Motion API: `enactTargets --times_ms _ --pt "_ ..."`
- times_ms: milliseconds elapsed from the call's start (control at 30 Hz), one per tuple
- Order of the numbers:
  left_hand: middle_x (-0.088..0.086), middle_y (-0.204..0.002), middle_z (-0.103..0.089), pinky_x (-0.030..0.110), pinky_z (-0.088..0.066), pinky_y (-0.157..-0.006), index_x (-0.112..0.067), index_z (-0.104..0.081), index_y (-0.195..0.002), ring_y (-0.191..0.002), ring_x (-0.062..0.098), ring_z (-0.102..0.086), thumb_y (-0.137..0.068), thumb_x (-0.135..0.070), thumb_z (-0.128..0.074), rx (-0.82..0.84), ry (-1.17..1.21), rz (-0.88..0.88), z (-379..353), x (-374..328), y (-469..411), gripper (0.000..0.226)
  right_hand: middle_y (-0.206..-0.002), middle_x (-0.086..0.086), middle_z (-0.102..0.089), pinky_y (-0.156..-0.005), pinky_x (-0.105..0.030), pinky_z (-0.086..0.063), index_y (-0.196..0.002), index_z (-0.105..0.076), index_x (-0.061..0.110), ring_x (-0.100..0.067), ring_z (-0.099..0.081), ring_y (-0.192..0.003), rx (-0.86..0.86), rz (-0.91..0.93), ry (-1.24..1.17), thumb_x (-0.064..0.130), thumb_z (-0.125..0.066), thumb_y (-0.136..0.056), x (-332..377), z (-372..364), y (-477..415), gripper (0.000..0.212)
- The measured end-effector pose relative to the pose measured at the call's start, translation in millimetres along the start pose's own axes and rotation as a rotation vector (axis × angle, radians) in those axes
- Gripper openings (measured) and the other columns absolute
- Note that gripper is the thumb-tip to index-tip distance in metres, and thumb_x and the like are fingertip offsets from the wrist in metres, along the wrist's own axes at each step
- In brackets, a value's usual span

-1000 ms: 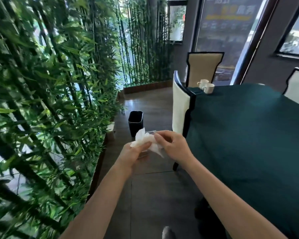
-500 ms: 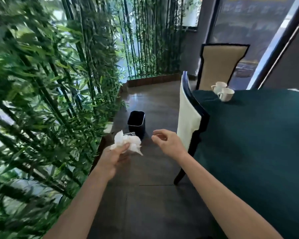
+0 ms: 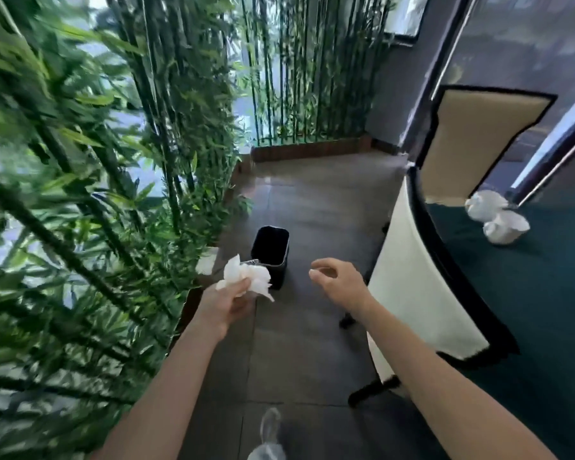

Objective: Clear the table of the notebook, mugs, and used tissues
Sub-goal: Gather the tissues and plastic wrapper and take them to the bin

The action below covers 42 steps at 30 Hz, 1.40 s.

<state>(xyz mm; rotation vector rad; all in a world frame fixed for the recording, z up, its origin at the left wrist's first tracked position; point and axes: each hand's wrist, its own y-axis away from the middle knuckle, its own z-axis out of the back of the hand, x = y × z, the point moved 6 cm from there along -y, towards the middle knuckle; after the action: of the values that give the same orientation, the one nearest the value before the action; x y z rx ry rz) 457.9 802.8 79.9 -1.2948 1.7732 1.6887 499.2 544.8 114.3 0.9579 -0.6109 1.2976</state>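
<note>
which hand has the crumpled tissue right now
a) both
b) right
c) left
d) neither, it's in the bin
c: the left hand grips the crumpled tissue short of the black bin, while the right hand is open and holds nothing.

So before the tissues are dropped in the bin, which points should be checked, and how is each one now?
1. Used tissues gripped in left hand: ok.
2. Black bin open at the top, no lid: ok.
3. Tissues above the bin opening: not ok, they are nearer than it.
4. Floor clear up to the bin: ok.
5. Right hand free: ok, open and empty.
6. Room inside the bin: cannot tell, too dark.
</note>
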Motion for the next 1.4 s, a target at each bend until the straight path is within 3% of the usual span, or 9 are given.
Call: enactTargets --times_ms 267,467,600,733,800,933,1200,1333,1400 --pt "-0.001 -0.066 -0.078 0.024 -0.058 -0.050 -0.011 -0.073 -0.099 -0.067 0.014 -0.070 -0.091 -0.011 -0.077 -0.070 -0.015 0.077 -7 -51 -135 0.009 -0.110 0.004 -0.076 -0.095 -0.042 -0.059 -0.118 -0.074 0.025 -0.012 -0.067 -0.086 0.045 -0.117 0.051 0.038 -0.072 -0.091 13 -13 -138 0.030" --pt "0.002 -0.066 -0.077 0.030 -0.056 -0.064 -0.011 -0.071 -0.103 -0.066 0.016 -0.068 -0.091 -0.013 -0.077 -0.091 -0.083 0.165 -23 -44 -229 0.013 -0.115 0.002 -0.071 -0.090 -0.031 -0.055 -0.124 -0.071 0.022 -0.015 -0.064 -0.110 0.091 -0.244 -0.034 0.032 -0.069 -0.096 -18 -34 -236 0.030" --pt "-0.001 -0.065 -0.075 0.026 -0.052 -0.058 -0.009 -0.073 -0.104 -0.054 0.010 -0.066 -0.092 -0.014 -0.076 -0.129 -0.179 0.223 -41 -40 -302 0.014 -0.113 0.002 -0.072 -0.096 -0.039 -0.058 -0.123 -0.071 0.020 -0.015 -0.068 -0.102 0.140 -0.303 -0.066 0.030 -0.072 -0.093 -43 -56 -309 0.031" --pt "0.022 -0.085 -0.075 0.029 -0.044 -0.065 -0.007 -0.084 -0.098 -0.078 0.022 -0.060 -0.073 -0.026 -0.085 -0.166 -0.270 0.259 -62 -40 -388 0.031 -0.104 0.006 -0.069 -0.094 -0.036 -0.057 -0.123 -0.072 0.021 -0.015 -0.068 -0.094 0.189 -0.364 -0.063 0.029 -0.071 -0.094 -69 -79 -402 0.031" --pt "0.017 -0.073 -0.072 0.033 -0.042 -0.066 -0.012 -0.083 -0.079 -0.075 0.024 -0.056 -0.067 -0.025 -0.084 -0.233 -0.298 0.289 -68 -35 -435 0.017 -0.105 0.004 -0.072 -0.097 -0.039 -0.057 -0.122 -0.072 0.022 -0.018 -0.070 -0.098 0.228 -0.409 -0.059 0.028 -0.071 -0.093 -89 -94 -451 0.029" --pt "0.016 -0.078 -0.070 0.035 -0.044 -0.065 -0.007 -0.082 -0.092 -0.075 0.023 -0.057 -0.064 -0.029 -0.081 -0.266 -0.326 0.316 -82 -18 -529 0.036 -0.108 -0.001 -0.072 -0.100 -0.039 -0.054 -0.122 -0.072 0.021 -0.019 -0.068 -0.105 0.290 -0.471 -0.014 0.027 -0.071 -0.094 -135 -128 -537 0.028" --pt "0.000 -0.070 -0.065 0.029 -0.042 -0.058 -0.015 -0.068 -0.075 -0.065 0.018 -0.059 -0.078 -0.029 -0.081 -0.325 -0.548 0.308 -68 55 -709 0.019 -0.108 0.007 -0.074 -0.097 -0.043 -0.058 -0.121 -0.073 0.028 -0.014 -0.069 -0.105 0.338 -0.571 -0.018 0.033 -0.069 -0.093 -253 -216 -632 0.028" --pt "-0.004 -0.087 -0.074 0.037 -0.057 -0.083 -0.014 -0.076 -0.095 -0.091 0.022 -0.073 -0.071 -0.041 -0.087 -0.284 -0.645 0.312 -57 90 -764 0.038 -0.100 0.010 -0.074 -0.097 -0.043 -0.058 -0.117 -0.073 0.030 -0.013 -0.070 -0.101 0.324 -0.631 -0.033 0.032 -0.069 -0.092 -294 -239 -639 0.026" --pt "-0.010 -0.089 -0.068 0.031 -0.053 -0.088 -0.023 -0.068 -0.090 -0.092 0.014 -0.068 -0.078 -0.034 -0.089 -0.237 -0.693 0.311 -60 89 -774 0.027 -0.099 0.010 -0.074 -0.098 -0.043 -0.057 -0.118 -0.073 0.028 -0.013 -0.070 -0.101 0.301 -0.659 -0.030 0.030 -0.069 -0.092 -300 -238 -639 0.026"
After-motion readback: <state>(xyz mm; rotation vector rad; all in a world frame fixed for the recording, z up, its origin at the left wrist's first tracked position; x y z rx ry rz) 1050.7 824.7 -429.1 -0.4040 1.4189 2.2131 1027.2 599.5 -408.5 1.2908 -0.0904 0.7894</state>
